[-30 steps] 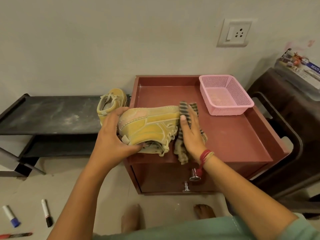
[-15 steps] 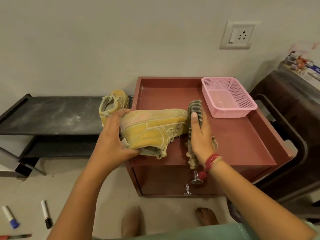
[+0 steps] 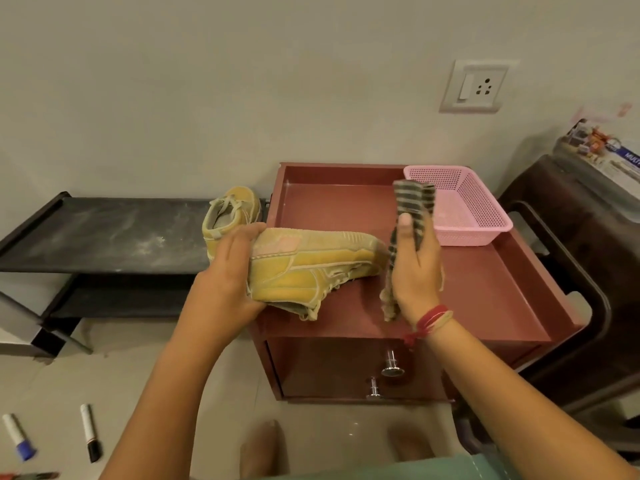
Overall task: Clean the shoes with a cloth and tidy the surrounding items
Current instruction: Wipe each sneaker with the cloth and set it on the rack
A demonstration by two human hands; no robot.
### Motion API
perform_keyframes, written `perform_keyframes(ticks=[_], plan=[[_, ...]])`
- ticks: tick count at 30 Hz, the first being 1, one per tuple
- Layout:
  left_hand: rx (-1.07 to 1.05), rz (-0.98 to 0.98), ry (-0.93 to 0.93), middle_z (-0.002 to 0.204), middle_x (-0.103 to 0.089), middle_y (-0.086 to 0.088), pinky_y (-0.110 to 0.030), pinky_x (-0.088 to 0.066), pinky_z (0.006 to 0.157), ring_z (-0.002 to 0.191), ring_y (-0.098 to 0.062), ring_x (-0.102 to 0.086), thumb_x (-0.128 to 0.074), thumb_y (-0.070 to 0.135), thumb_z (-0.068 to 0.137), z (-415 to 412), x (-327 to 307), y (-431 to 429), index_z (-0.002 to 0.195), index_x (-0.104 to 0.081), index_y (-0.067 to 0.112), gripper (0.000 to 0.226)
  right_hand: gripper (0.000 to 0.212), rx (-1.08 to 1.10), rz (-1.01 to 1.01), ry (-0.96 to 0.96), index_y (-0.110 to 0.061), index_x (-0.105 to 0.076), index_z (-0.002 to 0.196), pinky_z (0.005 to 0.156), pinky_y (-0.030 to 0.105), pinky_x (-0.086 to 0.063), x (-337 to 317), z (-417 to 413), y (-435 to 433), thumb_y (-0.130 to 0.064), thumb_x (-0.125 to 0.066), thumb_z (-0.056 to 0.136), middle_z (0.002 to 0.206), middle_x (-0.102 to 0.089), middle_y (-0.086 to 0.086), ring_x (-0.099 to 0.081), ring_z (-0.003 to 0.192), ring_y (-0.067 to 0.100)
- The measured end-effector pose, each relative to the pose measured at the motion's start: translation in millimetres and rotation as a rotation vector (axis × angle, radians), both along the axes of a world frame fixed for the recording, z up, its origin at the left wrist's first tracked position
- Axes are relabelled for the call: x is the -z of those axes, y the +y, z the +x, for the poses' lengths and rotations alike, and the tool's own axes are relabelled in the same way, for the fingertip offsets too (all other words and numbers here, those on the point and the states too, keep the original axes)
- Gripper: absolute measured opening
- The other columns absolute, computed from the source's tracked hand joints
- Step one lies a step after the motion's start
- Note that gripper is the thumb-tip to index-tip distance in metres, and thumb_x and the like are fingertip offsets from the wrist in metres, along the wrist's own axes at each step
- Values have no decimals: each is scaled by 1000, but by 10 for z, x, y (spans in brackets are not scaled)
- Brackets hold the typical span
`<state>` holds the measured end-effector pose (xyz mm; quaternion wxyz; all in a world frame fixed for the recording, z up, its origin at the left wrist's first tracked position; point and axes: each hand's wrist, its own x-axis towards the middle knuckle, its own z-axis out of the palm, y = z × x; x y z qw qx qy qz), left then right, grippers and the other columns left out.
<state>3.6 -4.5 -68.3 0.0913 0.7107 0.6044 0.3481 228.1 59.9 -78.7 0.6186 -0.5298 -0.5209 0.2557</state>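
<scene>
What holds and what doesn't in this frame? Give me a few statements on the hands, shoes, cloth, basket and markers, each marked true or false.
1. The left hand grips the heel end of a yellow shoe. True.
2. The right hand holds a striped cloth. True.
3. The second shoe sits inside the pink basket. False: it stands on the black rack, and the basket holds no shoe.
4. Two markers lie on top of the red cabinet. False: they lie on the floor, to the cabinet's left.
</scene>
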Motion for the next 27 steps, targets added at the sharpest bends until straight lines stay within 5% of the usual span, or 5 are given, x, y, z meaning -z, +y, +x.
perform_keyframes(ticks=[7, 13, 19, 24, 27], plan=[[-98, -2, -27, 155, -26, -3, -26, -38, 93, 130, -12, -38, -76, 16, 80, 19, 70, 98, 151, -22, 19, 89, 53, -247, 156, -797, -29, -32, 144, 118, 45, -14, 309, -176, -134, -52, -22, 97, 149, -34, -10, -23, 141, 12], [-237, -451, -35, 88, -60, 8, -28, -46, 64, 89, -20, -62, -75, 18, 73, -83, 48, 53, 105, -56, 24, 38, 50, -114, 233, -950, -25, -33, 144, 115, 48, -18, 460, -263, -205, -39, -35, 96, 146, -40, -2, -33, 135, 22], [-124, -660, -693, 114, -62, 12, -35, -56, 76, 104, -13, -61, -71, 81, 46, 55, -209, -25, 116, -55, 40, 83, 53, -92, 315, -1019, -23, -35, 144, 111, 51, -24, 556, -154, -302, -32, -44, 93, 146, -41, 1, -37, 133, 26], [-438, -339, -599, 113, -60, 2, -43, -51, 86, 105, -23, -58, -49, 87, 61, 363, -118, 123, 113, -59, 30, 78, 44, -165, 255, -833, -34, -39, 140, 105, 47, -34, 475, -126, -465, -45, -34, 98, 142, -44, -9, -40, 130, 16], [-357, -174, -656, 113, -61, 2, -40, -54, 81, 101, -17, -60, -69, 69, 58, 428, -243, 250, 98, -62, 37, 52, 35, -249, 154, -233, -37, -50, 126, 105, 40, -37, 176, -80, -451, -45, -39, 93, 131, -54, -6, -47, 124, 10]])
